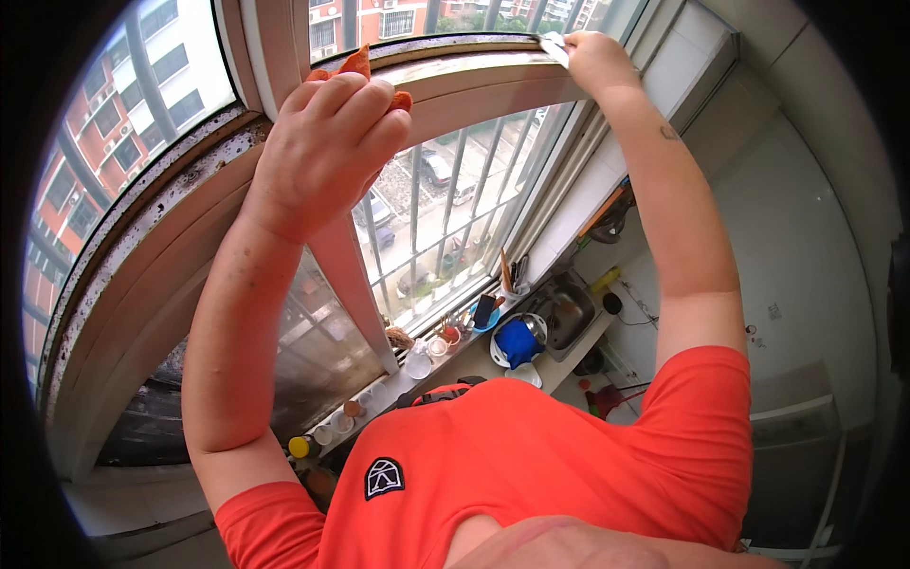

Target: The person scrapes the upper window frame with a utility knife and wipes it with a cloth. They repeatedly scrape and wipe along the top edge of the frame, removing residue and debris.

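My left hand (327, 142) is closed around an orange cloth (357, 64), whose corners stick out above and beside the fingers, next to the upright of the window frame (277, 50). At the upper right my right hand (601, 64) grips a white object (554, 48), perhaps a tool or a folded cloth; its tip meets the right end of a ledge on the frame's crossbar (455, 58). Dark specks and grime cover the ledge (206, 160) at the left.
Below, a counter bears a steel sink (565, 309), a blue cloth (519, 341), a blue bowl (485, 317) and several jars, one with a yellow lid (299, 447). Metal bars (414, 213) stand outside the window glass. A tiled wall (604, 153) adjoins it at right.
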### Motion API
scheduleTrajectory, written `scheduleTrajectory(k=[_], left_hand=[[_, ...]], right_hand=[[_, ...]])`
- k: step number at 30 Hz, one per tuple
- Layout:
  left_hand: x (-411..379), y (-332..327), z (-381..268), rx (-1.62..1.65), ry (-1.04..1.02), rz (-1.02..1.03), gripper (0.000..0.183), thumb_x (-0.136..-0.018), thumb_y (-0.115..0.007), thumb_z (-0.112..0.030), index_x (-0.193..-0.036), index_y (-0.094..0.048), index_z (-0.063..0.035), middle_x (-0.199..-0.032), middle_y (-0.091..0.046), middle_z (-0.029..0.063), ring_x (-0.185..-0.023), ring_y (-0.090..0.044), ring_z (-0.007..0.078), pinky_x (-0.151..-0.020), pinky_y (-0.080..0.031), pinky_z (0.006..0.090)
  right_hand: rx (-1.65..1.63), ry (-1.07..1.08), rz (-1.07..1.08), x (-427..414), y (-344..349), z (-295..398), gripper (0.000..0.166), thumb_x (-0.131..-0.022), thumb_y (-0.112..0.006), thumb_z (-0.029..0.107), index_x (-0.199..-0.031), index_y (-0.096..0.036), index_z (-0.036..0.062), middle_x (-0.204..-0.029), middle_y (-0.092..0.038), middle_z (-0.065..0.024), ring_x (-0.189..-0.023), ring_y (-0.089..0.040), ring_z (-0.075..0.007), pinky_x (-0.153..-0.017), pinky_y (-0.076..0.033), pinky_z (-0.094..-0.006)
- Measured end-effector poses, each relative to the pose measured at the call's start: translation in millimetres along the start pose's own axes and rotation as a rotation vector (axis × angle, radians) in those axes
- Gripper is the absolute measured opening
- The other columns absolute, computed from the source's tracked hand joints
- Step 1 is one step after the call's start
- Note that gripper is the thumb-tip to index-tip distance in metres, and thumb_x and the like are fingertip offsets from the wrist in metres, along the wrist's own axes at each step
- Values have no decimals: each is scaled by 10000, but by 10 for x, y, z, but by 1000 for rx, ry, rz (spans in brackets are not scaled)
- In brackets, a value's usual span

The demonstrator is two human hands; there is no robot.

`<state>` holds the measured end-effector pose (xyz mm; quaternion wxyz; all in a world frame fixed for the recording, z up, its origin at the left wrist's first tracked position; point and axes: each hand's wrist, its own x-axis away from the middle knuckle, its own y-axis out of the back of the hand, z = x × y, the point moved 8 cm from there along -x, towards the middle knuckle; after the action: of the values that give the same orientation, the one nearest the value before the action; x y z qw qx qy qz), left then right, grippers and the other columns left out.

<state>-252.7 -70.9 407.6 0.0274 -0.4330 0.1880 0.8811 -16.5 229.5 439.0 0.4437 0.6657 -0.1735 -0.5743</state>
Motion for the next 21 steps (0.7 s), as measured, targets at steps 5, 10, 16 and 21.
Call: scheduleTrajectory(k=[5,10,16,21], left_hand=[[21,-22,23,17,8,-21,160,-836,-683,-138,-864,-526,-156,-908,-554,-36,-915,-580,161,-767,-491,339],[26,-18,10,21,19,-11,159,-822,-678,-138,-879,-532,-162,-923,-558,-42,-929,-578,157,-774,-489,335],[88,-63,38,76,16,70,307,-739,-778,-102,-981,-589,-107,-1051,-613,37,-993,-614,233,-845,-493,389],[45,-48,5,88,7,20,274,-763,-769,-103,-962,-581,-113,-1029,-608,26,-967,-611,221,-835,-493,386]], right_hand=[[150,-166,-32,54,89,-66,275,-967,-528,232,-1145,-728,168,-1071,-718,-149,-979,-677,-357,-860,-541,-432],[32,-38,-90,194,128,198,281,-973,-520,235,-1154,-720,159,-1054,-718,-146,-970,-674,-356,-848,-540,-433],[173,33,2,-66,130,159,277,-972,-540,252,-1155,-719,146,-1050,-726,-114,-976,-679,-339,-859,-540,-421],[123,-372,211,-107,153,-305,264,-980,-529,231,-1139,-729,165,-877,-711,-137,-707,-677,-258,-620,-549,-405]])
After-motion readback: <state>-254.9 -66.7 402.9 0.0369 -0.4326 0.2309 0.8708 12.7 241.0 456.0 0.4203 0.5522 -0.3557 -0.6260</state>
